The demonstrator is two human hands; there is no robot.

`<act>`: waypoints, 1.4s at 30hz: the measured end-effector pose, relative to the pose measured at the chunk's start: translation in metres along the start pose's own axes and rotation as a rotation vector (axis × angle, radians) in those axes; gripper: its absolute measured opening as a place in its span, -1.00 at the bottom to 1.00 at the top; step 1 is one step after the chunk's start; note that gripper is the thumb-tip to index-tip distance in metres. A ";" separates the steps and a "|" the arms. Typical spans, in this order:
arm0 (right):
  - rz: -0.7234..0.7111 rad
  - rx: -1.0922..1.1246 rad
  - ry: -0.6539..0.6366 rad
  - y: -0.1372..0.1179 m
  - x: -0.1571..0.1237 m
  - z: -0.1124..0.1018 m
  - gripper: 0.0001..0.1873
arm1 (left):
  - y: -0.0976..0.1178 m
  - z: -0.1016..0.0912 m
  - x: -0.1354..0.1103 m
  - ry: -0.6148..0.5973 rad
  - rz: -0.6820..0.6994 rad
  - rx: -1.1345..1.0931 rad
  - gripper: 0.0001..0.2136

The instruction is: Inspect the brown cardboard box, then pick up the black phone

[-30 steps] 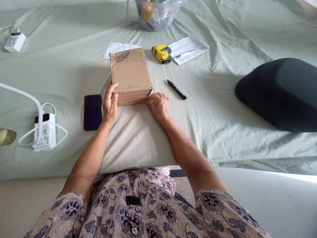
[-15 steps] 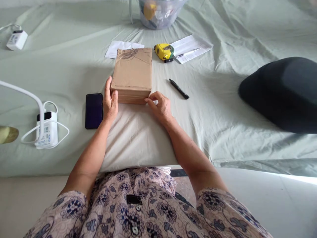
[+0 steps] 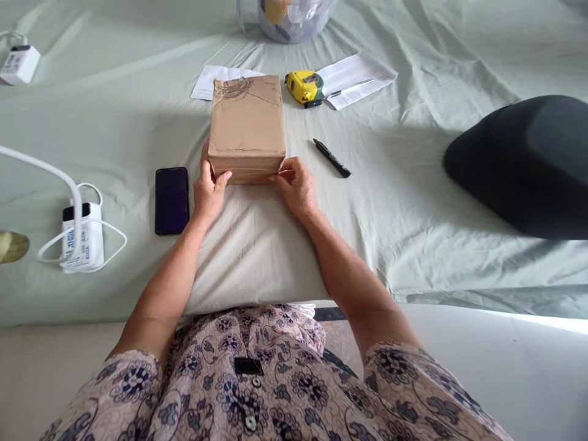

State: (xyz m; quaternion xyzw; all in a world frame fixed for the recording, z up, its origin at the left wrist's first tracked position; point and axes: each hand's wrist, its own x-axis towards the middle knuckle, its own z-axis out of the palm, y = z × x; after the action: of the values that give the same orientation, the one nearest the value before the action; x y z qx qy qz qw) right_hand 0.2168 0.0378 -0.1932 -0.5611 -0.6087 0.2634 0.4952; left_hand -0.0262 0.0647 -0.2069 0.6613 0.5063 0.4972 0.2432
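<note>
Brown box [image 3: 248,122]: held at near corners
Left hand [image 3: 210,193]: corner gripped by fingers
Right hand [image 3: 298,188]: opposite corner finger-pinched

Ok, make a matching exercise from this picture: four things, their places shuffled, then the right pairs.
1. brown cardboard box
2. black rectangular phone
3. yellow-and-green tape measure
4. dark rounded object

A. at the picture's right edge
B. beside a white printed sheet bearing a thin pen
C. between left hand and right hand
D. on the left hand's outer side

Pairs: 1-C, 2-D, 3-B, 4-A
</note>
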 end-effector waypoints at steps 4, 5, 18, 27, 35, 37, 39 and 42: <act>0.008 0.044 -0.001 -0.002 0.000 -0.001 -0.69 | -0.001 -0.002 0.000 0.042 -0.015 0.051 -0.23; 0.004 0.050 -0.003 -0.004 0.000 -0.001 -0.64 | 0.002 -0.003 0.000 0.050 -0.014 0.049 -0.22; -0.124 0.217 0.159 -0.025 -0.007 -0.004 -0.49 | 0.048 0.007 -0.012 0.142 0.164 -0.053 -0.25; -0.132 0.335 0.070 -0.016 -0.003 0.008 -0.50 | 0.049 0.003 -0.005 0.116 0.022 -0.076 -0.07; -0.068 0.131 0.089 -0.024 -0.003 0.002 -0.41 | 0.047 0.005 -0.007 0.125 0.040 -0.064 -0.11; -0.060 0.094 0.130 -0.022 -0.001 0.000 -0.42 | 0.045 0.008 -0.008 0.123 0.050 -0.029 -0.12; -0.060 0.070 0.164 -0.020 0.000 0.000 -0.43 | 0.045 0.010 -0.011 0.121 0.059 -0.017 -0.13; -0.071 0.040 0.168 -0.020 -0.001 -0.001 -0.44 | 0.046 0.012 -0.012 0.110 0.055 -0.043 -0.13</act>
State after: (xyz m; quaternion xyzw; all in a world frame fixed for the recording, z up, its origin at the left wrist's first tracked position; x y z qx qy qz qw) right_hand 0.2093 0.0323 -0.1753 -0.5492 -0.5791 0.2101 0.5647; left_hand 0.0046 0.0387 -0.1785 0.6411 0.4897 0.5501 0.2155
